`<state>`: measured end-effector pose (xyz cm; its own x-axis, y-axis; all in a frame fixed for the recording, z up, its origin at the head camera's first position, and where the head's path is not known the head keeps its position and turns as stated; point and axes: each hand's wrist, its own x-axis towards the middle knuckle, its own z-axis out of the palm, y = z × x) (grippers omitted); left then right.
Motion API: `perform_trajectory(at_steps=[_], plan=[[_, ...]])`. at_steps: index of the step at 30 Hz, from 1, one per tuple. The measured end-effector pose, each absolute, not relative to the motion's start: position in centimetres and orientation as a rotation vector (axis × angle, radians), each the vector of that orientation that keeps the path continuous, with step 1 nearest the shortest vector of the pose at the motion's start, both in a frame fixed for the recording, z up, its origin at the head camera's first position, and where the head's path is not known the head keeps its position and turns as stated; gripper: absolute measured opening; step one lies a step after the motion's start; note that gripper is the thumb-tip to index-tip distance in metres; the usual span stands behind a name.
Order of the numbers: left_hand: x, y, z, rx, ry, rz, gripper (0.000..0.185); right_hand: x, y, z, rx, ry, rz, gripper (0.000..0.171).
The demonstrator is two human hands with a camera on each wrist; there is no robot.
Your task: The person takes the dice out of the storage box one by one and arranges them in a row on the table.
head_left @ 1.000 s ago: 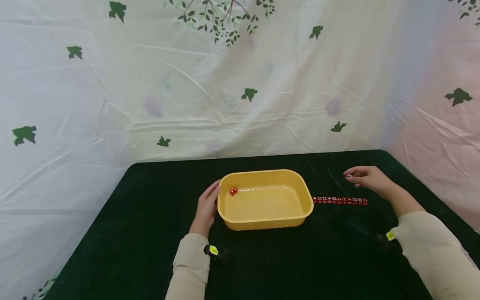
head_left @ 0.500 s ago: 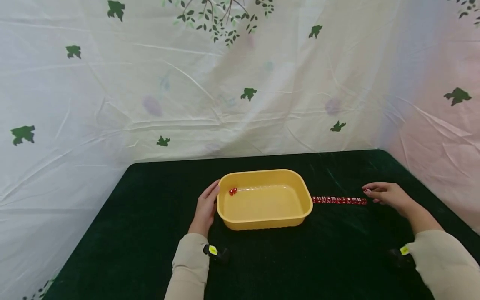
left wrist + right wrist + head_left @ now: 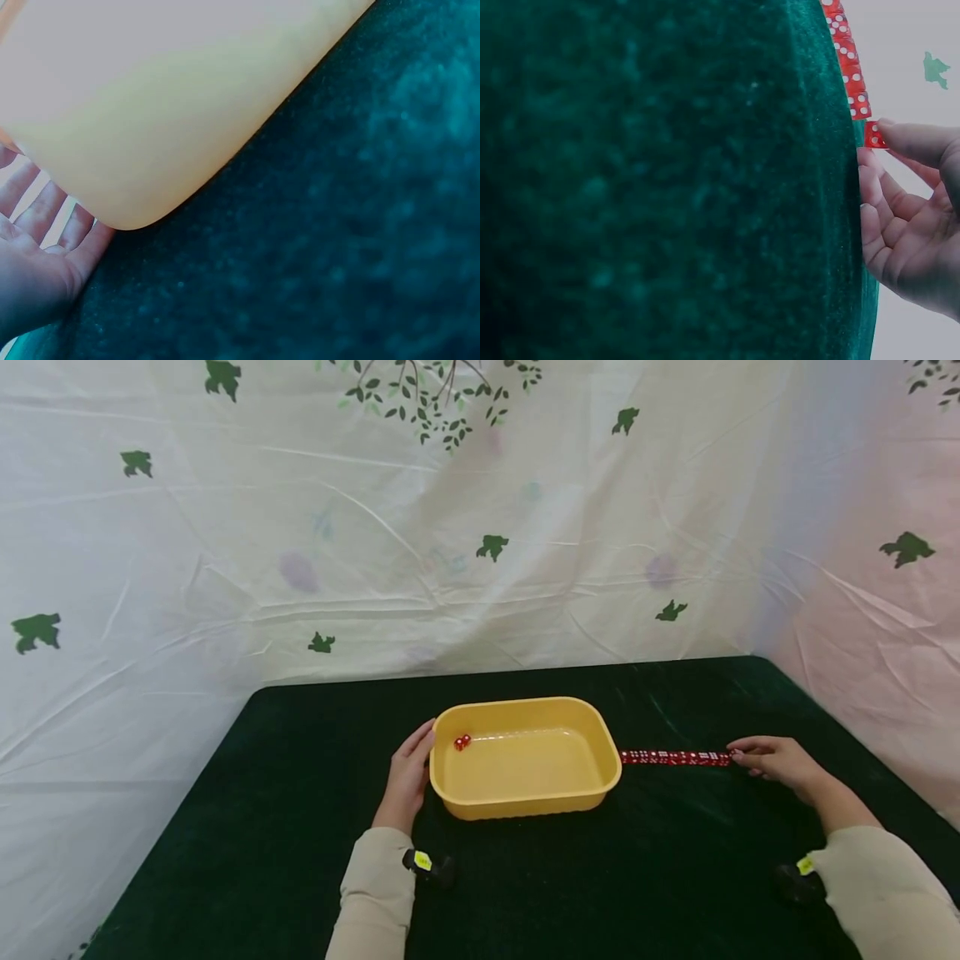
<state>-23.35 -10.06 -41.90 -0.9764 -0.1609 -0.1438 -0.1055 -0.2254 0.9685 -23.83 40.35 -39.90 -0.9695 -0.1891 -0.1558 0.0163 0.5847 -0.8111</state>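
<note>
A yellow plastic tub [image 3: 525, 807] stands on the dark green cloth. My left hand [image 3: 407, 781] rests against the tub's left side; in the left wrist view its fingers lie fairly straight along the wall. Two red dice [image 3: 462, 742] lie inside, near the tub's left end. From the tub's right side runs a straight row of red dice [image 3: 675, 758] with white pips. At the right end of that row, my right hand [image 3: 780, 762] pinches a single red die [image 3: 874, 135] between thumb and fingers. The right wrist view shows a small gap between this die and the row.
Dark green cloth [image 3: 247, 827] covers the table. Behind it hangs a pale curtain [image 3: 375, 568] with green bird and leaf prints, which also closes in both sides. A small black wrist device [image 3: 431, 868] is strapped at the left sleeve, another [image 3: 798, 883] at the right.
My right hand has moved right and toward me, bringing the pinched die down to the right end of the row. The left hand, tub and dice inside stay as they were.
</note>
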Motion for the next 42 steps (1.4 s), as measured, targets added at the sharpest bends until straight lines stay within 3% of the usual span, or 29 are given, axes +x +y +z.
perform_trajectory(at_steps=[28, 42], plan=[[-23.3, -10.1, -41.9, 0.333, -1.941, -2.399, 0.042, -24.1, 39.3, -38.6, -0.200, 2.566, -1.067, 0.039], [-23.2, -10.1, -41.9, 0.340, -1.934, -2.401, 0.042, -24.8, 39.8, -35.6, -0.197, 2.592, -0.996, 0.050]])
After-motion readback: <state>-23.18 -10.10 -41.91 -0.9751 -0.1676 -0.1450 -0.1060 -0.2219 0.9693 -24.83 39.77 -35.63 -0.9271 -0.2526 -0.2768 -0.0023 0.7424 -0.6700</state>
